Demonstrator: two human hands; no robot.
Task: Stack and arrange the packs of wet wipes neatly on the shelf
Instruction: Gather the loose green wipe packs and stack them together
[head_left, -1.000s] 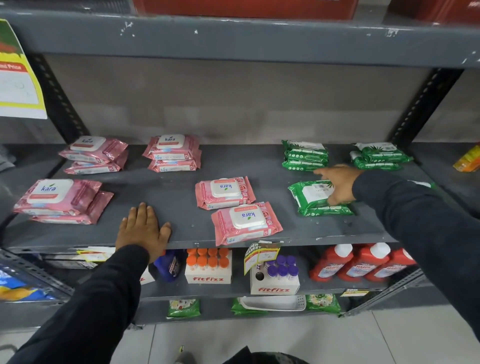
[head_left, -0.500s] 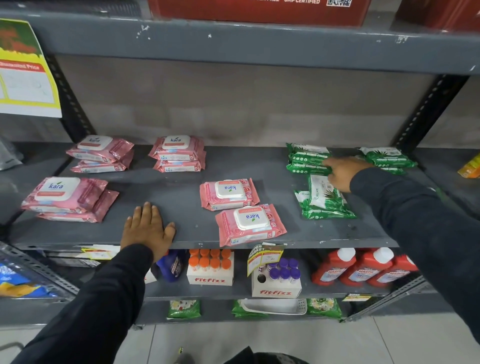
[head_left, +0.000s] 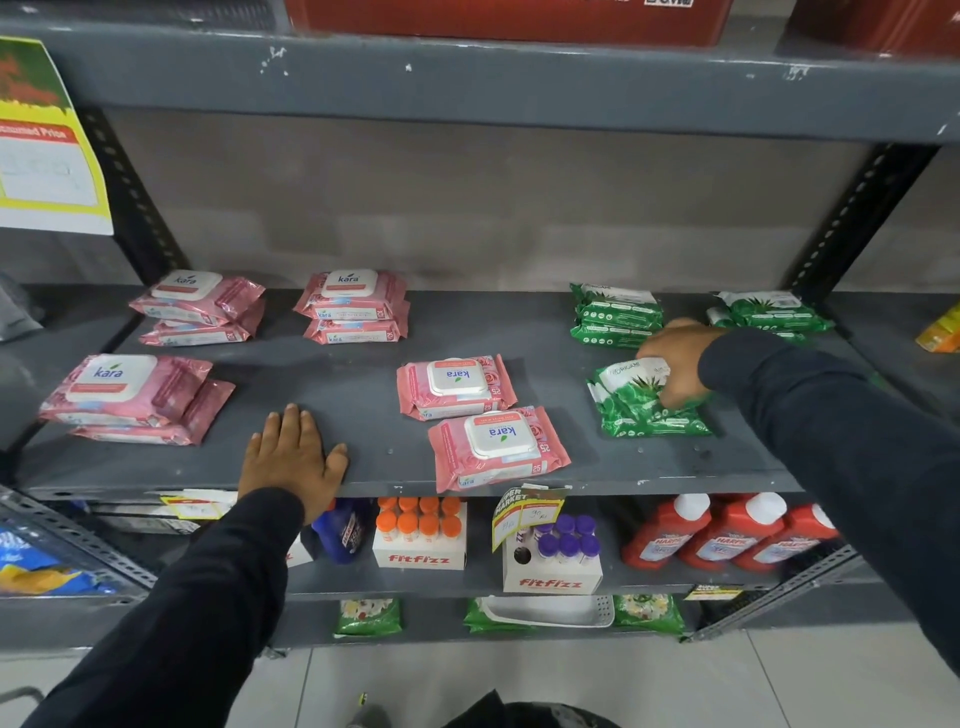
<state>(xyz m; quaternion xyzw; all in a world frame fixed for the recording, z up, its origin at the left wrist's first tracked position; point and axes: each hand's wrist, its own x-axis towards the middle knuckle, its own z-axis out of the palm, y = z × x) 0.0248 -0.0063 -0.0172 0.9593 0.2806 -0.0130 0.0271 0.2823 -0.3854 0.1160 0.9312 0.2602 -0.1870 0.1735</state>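
Right hand (head_left: 675, 364) now pinching the rotated green wipes pack (head_left: 644, 402), stacking next; left hand (head_left: 293, 457) still spread flat on the shelf (head_left: 363, 364).

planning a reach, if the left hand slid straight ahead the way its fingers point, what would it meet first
Mostly bare grey metal shelf lies ahead of the left hand; the pink wet wipe stack with white lids at the back seems first, though depth is unclear.
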